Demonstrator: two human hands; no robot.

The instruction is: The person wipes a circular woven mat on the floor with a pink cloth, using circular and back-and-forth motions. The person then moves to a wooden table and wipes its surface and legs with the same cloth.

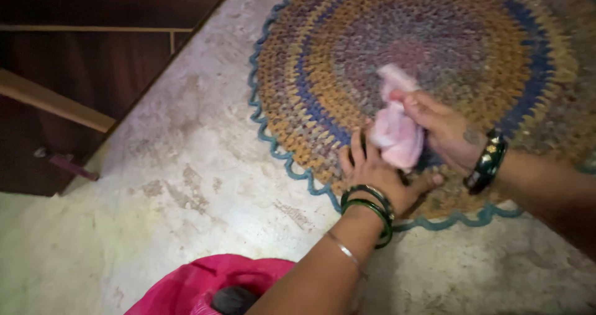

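Observation:
A round crocheted rug (347,60) in blue, ochre and mauve rings with a teal scalloped border lies on the floor. My left hand (379,172), with green bangles at the wrist, rests on the rug's near edge and presses down on something dark I cannot make out. My right hand (444,132), wearing a dark green bangle, grips a crumpled pink cloth (394,129) just above the rug, right next to the left hand.
The floor (186,184) is pale mottled stone. Dark wooden furniture (81,73) with a pale wooden strip stands at the upper left. Bright pink fabric (205,287), part of my clothing, shows at the bottom edge.

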